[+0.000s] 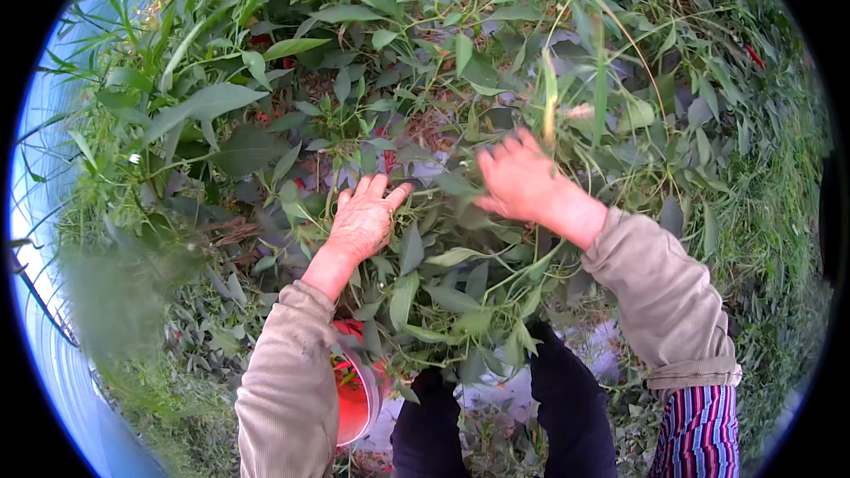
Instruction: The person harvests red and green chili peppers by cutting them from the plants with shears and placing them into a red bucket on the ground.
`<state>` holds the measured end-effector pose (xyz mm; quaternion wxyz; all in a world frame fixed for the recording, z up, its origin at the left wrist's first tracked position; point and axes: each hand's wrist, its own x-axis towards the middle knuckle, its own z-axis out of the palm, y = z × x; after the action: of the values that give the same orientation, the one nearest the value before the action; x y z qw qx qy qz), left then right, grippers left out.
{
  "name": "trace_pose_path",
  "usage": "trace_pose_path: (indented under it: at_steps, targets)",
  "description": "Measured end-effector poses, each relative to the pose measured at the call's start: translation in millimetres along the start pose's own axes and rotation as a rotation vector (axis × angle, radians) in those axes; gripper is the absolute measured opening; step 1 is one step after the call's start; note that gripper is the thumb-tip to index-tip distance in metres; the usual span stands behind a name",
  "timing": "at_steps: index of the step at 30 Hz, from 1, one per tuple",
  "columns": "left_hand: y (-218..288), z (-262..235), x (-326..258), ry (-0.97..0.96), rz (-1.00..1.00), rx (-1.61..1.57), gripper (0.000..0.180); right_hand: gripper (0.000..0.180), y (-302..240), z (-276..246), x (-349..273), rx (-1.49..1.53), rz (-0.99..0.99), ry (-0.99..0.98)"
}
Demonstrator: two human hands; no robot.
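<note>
My left hand (365, 219) reaches into leafy green pepper plants (452, 296), its fingers stretched out and spread over the foliage. I see no object in it. To its right, my right hand (522, 179) has its fingers bent in among leaves and thin stems. Whatever those fingers grip is hidden, and the leaves around them are smeared by motion. Just beyond the left fingertips, a red pepper (390, 160) shows low among the stems. A pale yellow-green blade (550, 102) stands above the right hand, partly blurred.
Beside my left forearm stands a bucket (375, 407) with red and green contents, partly covered by the sleeve. Another red pepper (754, 56) hangs at the far right. Pale ground sheeting (602, 350) shows near my dark-trousered legs (571, 398). Blue-white plastic sheeting (44, 177) borders the left.
</note>
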<state>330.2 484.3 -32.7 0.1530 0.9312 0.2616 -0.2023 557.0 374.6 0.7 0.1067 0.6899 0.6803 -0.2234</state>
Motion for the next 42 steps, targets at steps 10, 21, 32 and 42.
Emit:
trace_pose_path:
  at_steps: [10,21,32,42]
  targets:
    - [35.2,-30.7,28.0,-0.133,-0.126,0.325,0.074,0.041,-28.5,76.7,-25.0,0.017,0.066,0.099]
    - [44.3,42.6,3.7,0.011,0.239,0.115,0.049,0.071,-15.8,63.3,-67.1,0.150,-0.032,0.062]
    - [-25.0,76.3,-76.4,-0.138,0.326,0.171,0.028,0.051,12.5,50.1,-46.9,-0.148,0.061,-0.476]
    - [-59.8,51.6,-101.5,-0.190,0.333,0.119,0.028,0.040,118.4,67.2,-140.3,-0.344,0.166,-0.507]
